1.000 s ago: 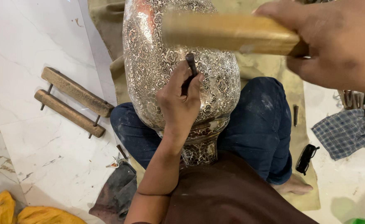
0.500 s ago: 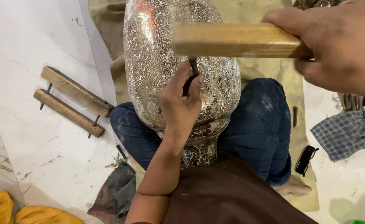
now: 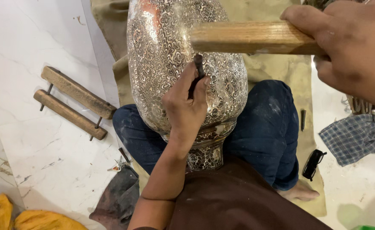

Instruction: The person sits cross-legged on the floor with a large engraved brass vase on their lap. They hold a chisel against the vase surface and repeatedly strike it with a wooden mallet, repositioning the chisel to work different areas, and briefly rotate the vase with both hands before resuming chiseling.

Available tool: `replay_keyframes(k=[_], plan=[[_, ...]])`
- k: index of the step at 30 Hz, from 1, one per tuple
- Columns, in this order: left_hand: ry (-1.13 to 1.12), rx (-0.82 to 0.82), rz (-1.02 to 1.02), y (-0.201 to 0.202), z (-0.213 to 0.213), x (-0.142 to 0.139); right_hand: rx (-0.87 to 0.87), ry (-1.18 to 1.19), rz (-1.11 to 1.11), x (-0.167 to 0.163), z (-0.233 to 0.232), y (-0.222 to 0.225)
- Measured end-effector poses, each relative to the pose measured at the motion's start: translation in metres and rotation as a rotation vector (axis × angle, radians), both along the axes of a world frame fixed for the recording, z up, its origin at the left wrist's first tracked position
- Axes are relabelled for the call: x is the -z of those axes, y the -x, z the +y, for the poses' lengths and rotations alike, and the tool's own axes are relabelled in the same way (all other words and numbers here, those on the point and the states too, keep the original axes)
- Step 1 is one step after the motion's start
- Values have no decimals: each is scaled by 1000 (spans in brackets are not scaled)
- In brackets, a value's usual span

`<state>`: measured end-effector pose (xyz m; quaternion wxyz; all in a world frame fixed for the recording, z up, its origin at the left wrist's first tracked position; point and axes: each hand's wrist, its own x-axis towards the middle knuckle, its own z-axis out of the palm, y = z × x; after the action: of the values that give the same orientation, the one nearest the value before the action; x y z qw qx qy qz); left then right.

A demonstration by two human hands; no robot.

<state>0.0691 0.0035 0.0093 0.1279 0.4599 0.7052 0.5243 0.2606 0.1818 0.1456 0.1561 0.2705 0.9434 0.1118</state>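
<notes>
Head view: the person sat on a white marble floor (image 3: 38, 162) veined with grey and brown, legs in dark blue jeans (image 3: 268, 127) stretched over a tan cloth mat (image 3: 298, 81) that ran up toward the top of the frame. A large silver metal vase (image 3: 166, 64), covered all over in fine scrolling engraving, lay tilted across the lap, its narrow foot toward the brown shirt (image 3: 238, 200) and its wide body away from the person.

The left hand (image 3: 185, 104) rested against the vase's belly, fingers closed around a thin dark chisel (image 3: 198, 70) whose tip met the metal. The right hand (image 3: 349, 47) was wrapped tight around a wooden mallet handle (image 3: 251, 37), held level above the chisel's upper end and just short of touching it.

On the floor to the left lay 2 wooden bars (image 3: 74, 102) joined by dark metal rods, well apart from the vase. A dark grey rag (image 3: 119, 200) and some small metal scraps sat near the left knee, and yellow fabric (image 3: 17, 217) filled the lower left corner. To the right, a short dark punch (image 3: 303, 119) lay on the mat, black eyeglasses (image 3: 313, 164) lay at its edge, and a blue checked cloth (image 3: 351, 136) was spread on the floor beyond. A bare foot (image 3: 300, 191) showed under the right leg.
</notes>
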Motion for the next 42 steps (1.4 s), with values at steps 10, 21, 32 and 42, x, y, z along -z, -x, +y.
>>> replay_keyframes(k=[10, 21, 32, 42], plan=[[-47, -111, 44, -3, 0, 1, -104, 155, 404, 7, 5, 3], [0, -92, -51, 1, 1, 9, -124, -72, 202, 6, 4, 2], [-44, 73, 52, 6, -4, 2, -199, -22, 298, 0, -2, 11], [-29, 71, 66, 6, -5, 1, 139, 148, 41, -7, -14, 13]])
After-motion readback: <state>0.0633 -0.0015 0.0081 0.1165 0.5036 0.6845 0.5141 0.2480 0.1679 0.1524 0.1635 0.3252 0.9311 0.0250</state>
